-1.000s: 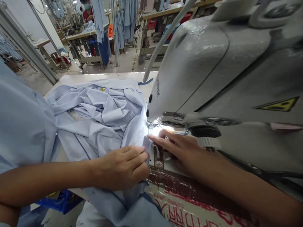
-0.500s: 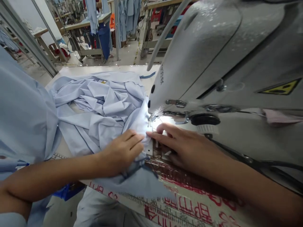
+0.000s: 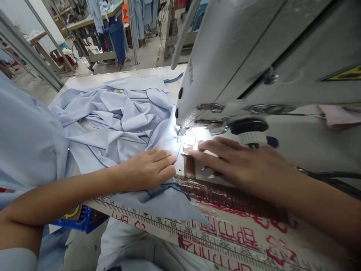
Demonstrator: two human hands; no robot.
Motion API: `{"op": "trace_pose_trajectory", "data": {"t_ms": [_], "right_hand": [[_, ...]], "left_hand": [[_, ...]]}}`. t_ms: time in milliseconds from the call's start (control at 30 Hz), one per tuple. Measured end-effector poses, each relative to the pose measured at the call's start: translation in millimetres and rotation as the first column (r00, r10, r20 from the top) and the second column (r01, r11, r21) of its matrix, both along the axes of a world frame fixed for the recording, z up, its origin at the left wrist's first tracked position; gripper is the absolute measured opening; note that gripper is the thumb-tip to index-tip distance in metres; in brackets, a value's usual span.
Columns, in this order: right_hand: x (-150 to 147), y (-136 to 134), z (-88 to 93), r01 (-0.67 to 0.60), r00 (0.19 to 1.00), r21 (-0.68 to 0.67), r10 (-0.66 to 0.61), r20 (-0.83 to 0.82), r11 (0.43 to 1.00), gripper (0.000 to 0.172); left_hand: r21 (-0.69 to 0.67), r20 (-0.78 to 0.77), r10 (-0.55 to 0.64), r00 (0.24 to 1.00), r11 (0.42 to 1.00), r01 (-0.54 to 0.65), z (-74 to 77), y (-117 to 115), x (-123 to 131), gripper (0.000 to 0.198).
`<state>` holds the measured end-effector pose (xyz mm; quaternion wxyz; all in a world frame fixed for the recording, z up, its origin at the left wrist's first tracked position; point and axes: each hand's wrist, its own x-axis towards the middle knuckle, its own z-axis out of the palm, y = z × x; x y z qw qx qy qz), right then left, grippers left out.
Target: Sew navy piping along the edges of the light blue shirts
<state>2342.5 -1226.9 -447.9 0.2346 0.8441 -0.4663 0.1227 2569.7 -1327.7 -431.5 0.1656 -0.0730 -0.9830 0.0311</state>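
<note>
Light-blue fabric (image 3: 124, 113) lies bunched on the sewing machine table, its right edge under the lit presser foot (image 3: 179, 136). My left hand (image 3: 153, 167) rests on that edge just in front of the foot, fingers together and curled onto the cloth; its thumb is hidden. Right of the needle plate, my right hand (image 3: 225, 156) hovers low over the machine bed, fingers stretched forward and slightly blurred, apart from the fabric. The fabric's front corner with a darker blue strip (image 3: 180, 190) hangs toward the table's front edge.
The white sewing machine head (image 3: 239, 56) fills the upper right. A printed ruler tape (image 3: 166, 222) runs along the front edge. A blue basket (image 3: 88, 220) sits below at left. More light-blue cloth (image 3: 28, 131) hangs at left. Behind stand other worktables (image 3: 96, 19).
My right hand has moved right, away from the fabric edge and the presser foot. My left hand stays on the cloth, and the view has shifted slightly.
</note>
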Motion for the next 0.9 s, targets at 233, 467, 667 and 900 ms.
{"op": "trace_pose_trajectory", "data": {"t_ms": [233,467,667,900], "right_hand": [[3.9,1.6,-9.9,0.062,0.978,0.208,-0.102,0.184,0.976,0.059],[9.8,-4.6,-15.4,0.06,0.981,0.246,-0.103,0.165,0.967,0.063],[9.5,-0.9,-9.9,0.023,0.984,0.221,-0.061,0.169,0.975,0.059],[11.5,-1.2,-14.4,0.103,0.977,0.113,-0.122,0.173,0.988,0.053]], "left_hand": [[-0.015,0.02,0.031,0.999,0.999,-0.031,7.5,2.7,-2.9,0.017],[-0.15,0.054,-0.02,0.998,0.988,0.028,17.2,-0.1,-5.9,0.018],[-0.101,-0.065,0.07,0.995,0.992,-0.076,-0.8,17.9,-11.0,0.013],[-0.114,-0.128,0.138,0.982,0.982,-0.152,-8.5,23.5,-15.3,0.011]]}}
